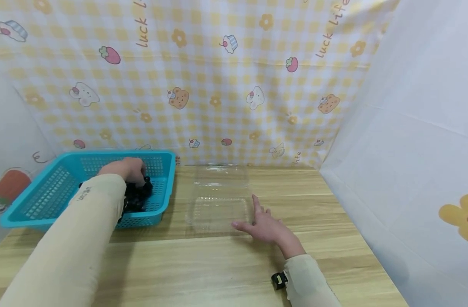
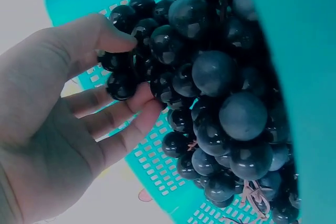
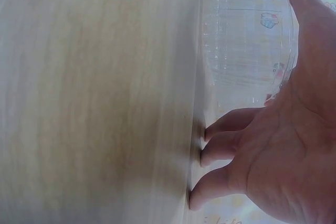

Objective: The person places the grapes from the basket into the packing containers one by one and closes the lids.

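A bunch of dark, nearly black grapes [image 1: 135,199] lies in the blue-green plastic basket [image 1: 170,187]. My left hand [image 1: 131,169] reaches into that basket from above. In the left wrist view its thumb and fingers curl around a few grapes [image 2: 167,44] at the edge of the bunch. A clear plastic clamshell box [image 1: 219,215] lies with its lid folded back on the table. Beside its right side is my right hand [image 1: 267,228], fingers spread and thumb by the box's near edge. Fingertips [image 3: 197,200] rest on the table in the right wrist view.
The wooden table [image 1: 172,273] runs back to a yellow checked cloth [image 1: 218,123] behind the box. A white sheet [image 1: 402,149] closes off the right side. Thin twine or stems [image 2: 255,195] show among the grapes.
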{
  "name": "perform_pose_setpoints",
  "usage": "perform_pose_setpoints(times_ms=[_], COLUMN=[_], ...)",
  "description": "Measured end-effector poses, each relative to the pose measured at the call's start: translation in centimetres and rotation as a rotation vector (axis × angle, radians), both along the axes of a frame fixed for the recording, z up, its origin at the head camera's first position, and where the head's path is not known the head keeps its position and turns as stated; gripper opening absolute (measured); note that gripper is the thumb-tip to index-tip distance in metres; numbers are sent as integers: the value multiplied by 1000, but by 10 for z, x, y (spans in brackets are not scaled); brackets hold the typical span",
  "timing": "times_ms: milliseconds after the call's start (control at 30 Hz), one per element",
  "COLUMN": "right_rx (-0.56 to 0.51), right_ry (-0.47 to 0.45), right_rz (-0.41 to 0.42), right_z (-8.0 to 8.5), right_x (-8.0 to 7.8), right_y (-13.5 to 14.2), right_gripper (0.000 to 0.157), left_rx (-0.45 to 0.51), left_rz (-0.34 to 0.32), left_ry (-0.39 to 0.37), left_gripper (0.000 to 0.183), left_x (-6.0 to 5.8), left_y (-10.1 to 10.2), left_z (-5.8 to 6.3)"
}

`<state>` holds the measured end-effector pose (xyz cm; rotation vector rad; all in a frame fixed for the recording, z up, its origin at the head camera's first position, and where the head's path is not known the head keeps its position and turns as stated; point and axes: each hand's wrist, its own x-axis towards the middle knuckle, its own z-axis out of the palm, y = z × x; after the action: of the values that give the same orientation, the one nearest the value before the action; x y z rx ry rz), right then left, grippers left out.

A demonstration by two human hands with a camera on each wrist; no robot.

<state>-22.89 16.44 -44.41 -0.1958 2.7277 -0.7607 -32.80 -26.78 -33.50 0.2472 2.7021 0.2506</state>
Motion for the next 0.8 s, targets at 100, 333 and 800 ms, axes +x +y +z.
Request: perform_pose_setpoints(times_ms=[100, 333, 800], right_rx=[-15, -20, -29], right_ry=[-6, -17, -19], right_rz=[2, 0, 16], right_z=[1, 2, 3], right_x=[0, 2, 2], right_y=[0, 1, 3], right_gripper=[129, 129, 130], left_rx=[34, 89, 65], left_rz=[31, 57, -9], left_ry=[12, -11, 57], left_gripper=[12, 17, 18], left_x=[3, 2, 19], left_y=[0, -4, -16], left_z=[5, 18, 73])
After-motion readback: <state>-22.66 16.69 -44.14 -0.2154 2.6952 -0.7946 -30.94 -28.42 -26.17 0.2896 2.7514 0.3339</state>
